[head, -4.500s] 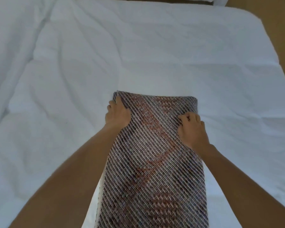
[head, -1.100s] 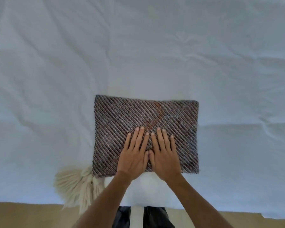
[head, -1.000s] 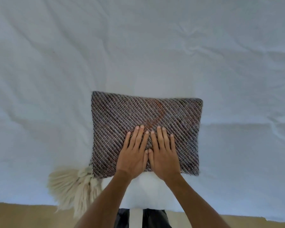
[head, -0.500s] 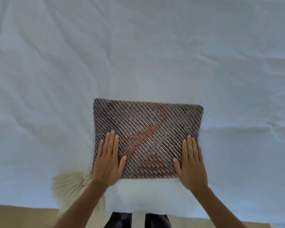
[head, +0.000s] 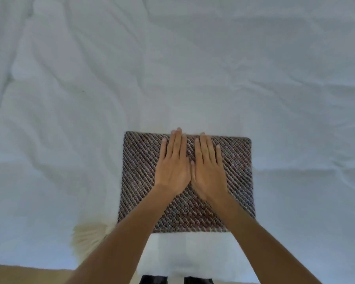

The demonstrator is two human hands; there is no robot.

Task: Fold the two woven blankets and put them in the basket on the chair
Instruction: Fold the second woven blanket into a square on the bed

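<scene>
A brown and grey woven blanket (head: 238, 167) lies folded into a flat rectangle on the white bed (head: 172, 68), near its front edge. My left hand (head: 173, 165) and my right hand (head: 208, 169) lie flat on top of it, side by side, fingers straight and reaching its far edge. A cream fringe (head: 86, 238) sticks out past the blanket's near left corner. A white folded layer (head: 193, 253) shows under the blanket's near edge. No basket or chair is in view.
The rumpled white bedcover fills almost the whole view. A strip of tan floor (head: 29, 276) shows along the bottom left, below the bed's front edge. Dark clothing (head: 154, 280) appears at the bottom middle.
My hands were spread apart on the blanket's near corners half a second ago. They have come together in the middle and slid forward to its far edge. The blanket stays folded in place.
</scene>
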